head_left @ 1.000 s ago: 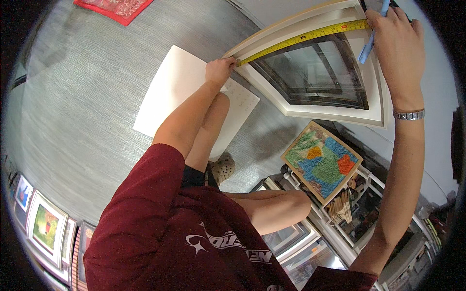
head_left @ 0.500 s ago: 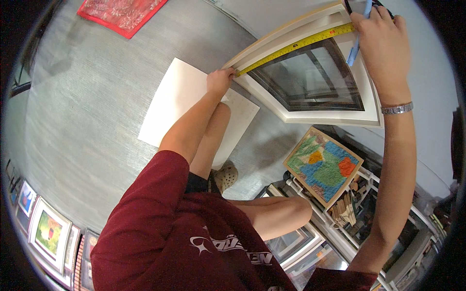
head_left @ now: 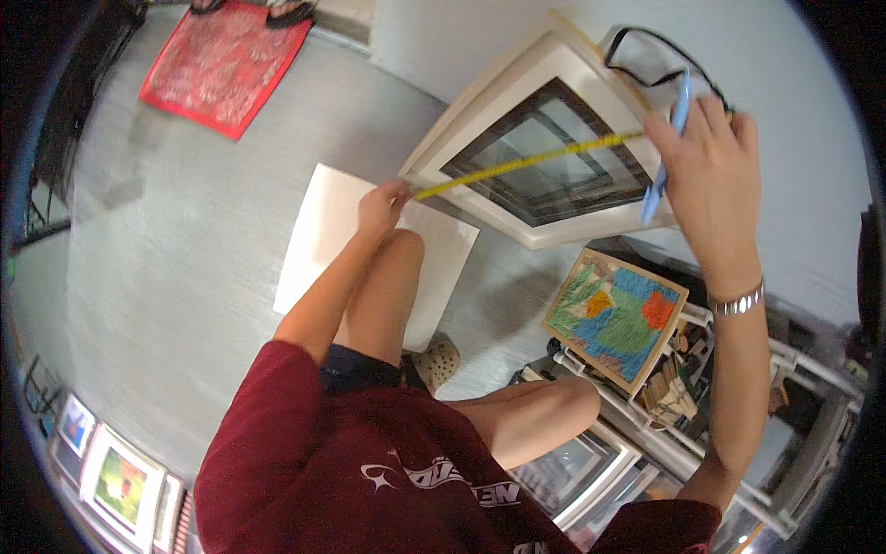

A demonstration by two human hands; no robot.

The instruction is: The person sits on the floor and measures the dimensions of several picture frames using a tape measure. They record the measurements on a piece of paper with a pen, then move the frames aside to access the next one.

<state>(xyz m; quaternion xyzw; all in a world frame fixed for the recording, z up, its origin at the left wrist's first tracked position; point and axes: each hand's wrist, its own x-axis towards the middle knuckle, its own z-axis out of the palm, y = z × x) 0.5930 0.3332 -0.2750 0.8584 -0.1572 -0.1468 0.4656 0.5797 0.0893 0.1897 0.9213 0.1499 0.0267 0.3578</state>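
Observation:
A yellow tape measure [head_left: 526,164] is stretched between my hands across a white picture frame [head_left: 600,81] with a dark inner border and glass. My left hand [head_left: 381,208] is closed, pinching the tape's end near the frame's left corner. My right hand [head_left: 709,180] is closed at the tape's other end; its case is mostly hidden by the fingers. A slim light-blue pen-like tool [head_left: 653,198] is also held in that hand, beside the thumb. A black strap [head_left: 651,32] loops out above it. The frame leans toward the wall.
A white sheet [head_left: 323,217] lies on the grey floor under my left arm, by my knee. A colourful textured picture [head_left: 614,319] rests on a cart with wooden pieces. Framed pictures [head_left: 120,485] stand at lower left. Another person's feet [head_left: 291,11] are at a red mat [head_left: 226,69].
The tape has come away from the frame's upper edge and now crosses over the glass. Both hands have moved lower and leftward in view. The other person's feet have come into view.

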